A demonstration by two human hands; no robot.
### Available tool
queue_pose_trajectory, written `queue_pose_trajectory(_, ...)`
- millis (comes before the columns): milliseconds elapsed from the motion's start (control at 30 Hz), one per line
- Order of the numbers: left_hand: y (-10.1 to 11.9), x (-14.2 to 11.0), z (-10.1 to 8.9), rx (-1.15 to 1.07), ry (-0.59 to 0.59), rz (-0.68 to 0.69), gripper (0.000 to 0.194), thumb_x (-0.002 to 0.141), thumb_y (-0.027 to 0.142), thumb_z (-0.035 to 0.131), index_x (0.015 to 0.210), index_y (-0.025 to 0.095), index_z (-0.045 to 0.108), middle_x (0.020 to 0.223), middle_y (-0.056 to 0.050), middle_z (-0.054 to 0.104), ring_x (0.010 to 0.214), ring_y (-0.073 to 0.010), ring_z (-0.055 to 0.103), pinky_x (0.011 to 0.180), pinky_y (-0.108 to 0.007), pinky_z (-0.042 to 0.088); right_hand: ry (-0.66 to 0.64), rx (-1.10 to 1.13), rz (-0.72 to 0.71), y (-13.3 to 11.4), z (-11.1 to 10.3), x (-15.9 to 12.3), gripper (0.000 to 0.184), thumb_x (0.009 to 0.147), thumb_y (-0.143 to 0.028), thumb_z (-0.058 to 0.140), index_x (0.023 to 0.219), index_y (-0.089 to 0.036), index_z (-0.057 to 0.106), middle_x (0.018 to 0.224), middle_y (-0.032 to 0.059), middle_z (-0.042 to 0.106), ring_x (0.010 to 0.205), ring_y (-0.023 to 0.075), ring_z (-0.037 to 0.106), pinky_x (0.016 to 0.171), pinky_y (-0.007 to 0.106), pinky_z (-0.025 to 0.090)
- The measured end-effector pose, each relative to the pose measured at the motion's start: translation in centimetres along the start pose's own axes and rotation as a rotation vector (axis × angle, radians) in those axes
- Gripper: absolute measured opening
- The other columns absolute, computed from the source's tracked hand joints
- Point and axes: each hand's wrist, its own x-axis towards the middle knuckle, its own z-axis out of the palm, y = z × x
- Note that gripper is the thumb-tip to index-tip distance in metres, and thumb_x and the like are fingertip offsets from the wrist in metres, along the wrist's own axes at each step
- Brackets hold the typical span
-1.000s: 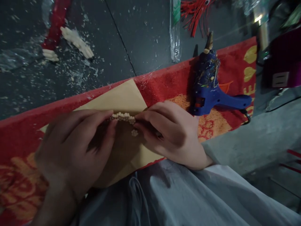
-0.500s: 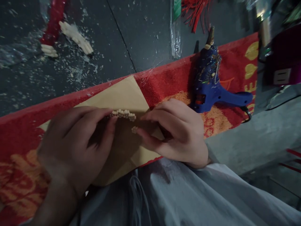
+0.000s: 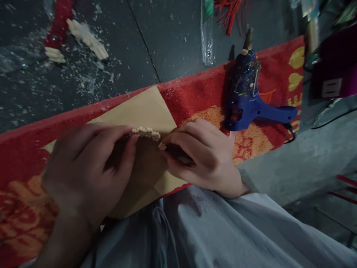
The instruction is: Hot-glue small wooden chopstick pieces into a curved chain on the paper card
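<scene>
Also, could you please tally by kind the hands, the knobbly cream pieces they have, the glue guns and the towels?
Hands: 2, left hand and right hand
Cream pieces: 2, long strip and small cluster
Glue guns: 1, blue glue gun
Towels: 1, red towel
Total: 6

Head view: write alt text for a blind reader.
The left hand pinches a bumpy pale strip above tan paper; the right hand has a small pale piece at its fingertips. To the right, a blue glue gun lies on a red towel.
</scene>
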Motion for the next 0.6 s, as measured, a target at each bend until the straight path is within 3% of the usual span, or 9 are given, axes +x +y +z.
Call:
queue_pose_trajectory(133, -0.18, -0.1, -0.09, 0.015, -0.002, 0.001, 0.018, 0.097, 0.03, 0.071, 0.111, 0.021, 0.08, 0.102, -0.01, 0.083, 0.092, -0.0311, 0.076, 0.081, -0.042, 0.054, 0.032, 0.025, 0.029, -0.08, 0.01, -0.09, 0.011, 0.1, -0.02, 0.063, 0.095, -0.019, 0.072, 0.083, 0.0041, 0.07, 0.075, 0.017, 0.061, 0.067, 0.033, 0.05)
queue_pose_trajectory(400, 0.17, -0.07, 0.22, -0.005, -0.011, -0.03, 0.028, 0.1, 0.035, 0.065, 0.107, 0.015, 0.082, 0.1, -0.017, 0.082, 0.092, -0.0381, 0.075, 0.082, -0.049, 0.054, 0.081, 0.051, 0.08, -0.14, 0.27, -0.19, 0.011, 0.1, -0.017, 0.063, 0.098, -0.019, 0.074, 0.086, 0.0042, 0.072, 0.076, 0.0169, 0.063, 0.069, 0.033, 0.052)
queue_pose_trajectory(600, 0.03, 0.01, 0.16, 0.021, -0.042, -0.014, 0.026, 0.099, 0.033, 0.066, 0.11, 0.016, 0.081, 0.101, -0.015, 0.082, 0.091, -0.0368, 0.075, 0.081, -0.048, 0.054, 0.107, 0.038, 0.063, -0.05, 0.53, -0.21, 0.011, 0.101, -0.017, 0.066, 0.094, -0.017, 0.074, 0.082, 0.0039, 0.072, 0.075, 0.016, 0.063, 0.068, 0.032, 0.052)
